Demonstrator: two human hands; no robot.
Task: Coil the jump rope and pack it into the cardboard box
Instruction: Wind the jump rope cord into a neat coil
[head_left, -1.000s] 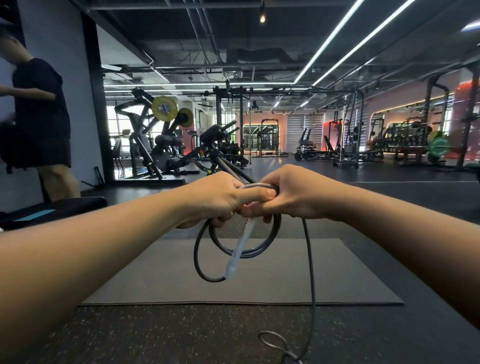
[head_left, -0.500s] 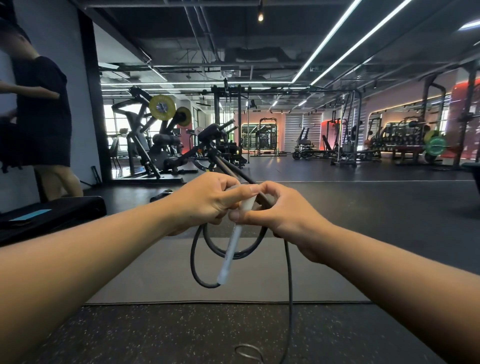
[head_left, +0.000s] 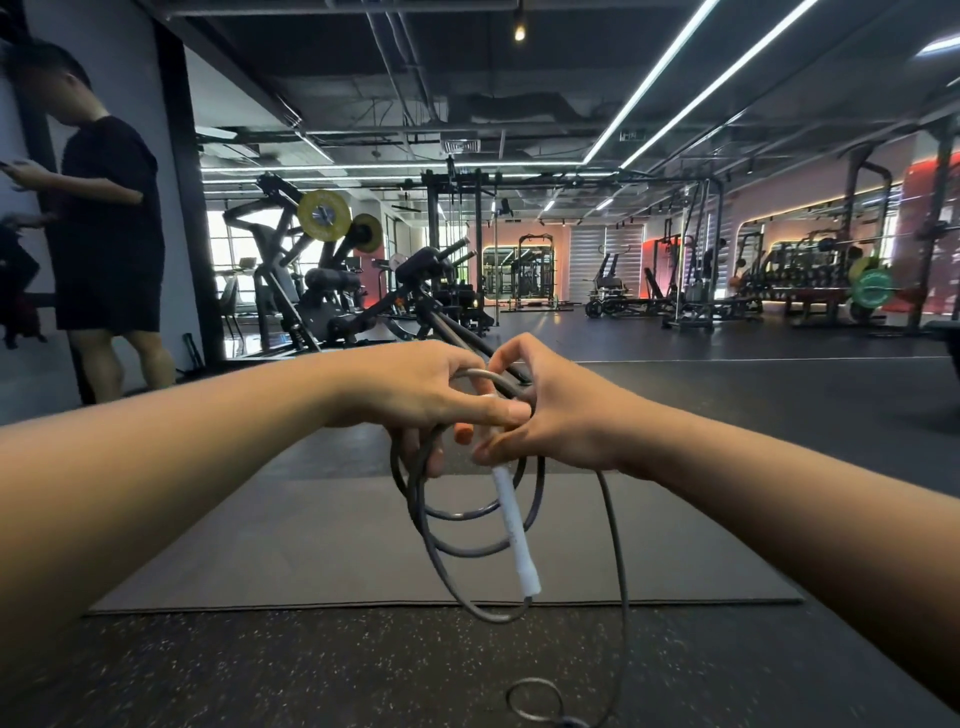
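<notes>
I hold a dark grey jump rope (head_left: 470, 550) out in front of me, above the floor. Its loops hang below both hands, and a white handle (head_left: 514, 535) dangles down through them. My left hand (head_left: 415, 395) grips the gathered loops from the left, thumb pressed across the top. My right hand (head_left: 556, 410) pinches the rope at the top of the handle, against my left thumb. A loose strand runs from my right hand down to a small curl on the floor (head_left: 535, 699). No cardboard box is in view.
A grey exercise mat (head_left: 322, 545) lies on the speckled rubber floor below my hands. A person in black clothes (head_left: 104, 228) stands at the far left by a pillar. Weight machines (head_left: 322, 280) and racks (head_left: 691, 280) fill the background.
The hanging loops have grown longer and one more hangs from my left hand. My right hand has turned and shifted its grip down to the handle's top. The camera has tilted slightly.
</notes>
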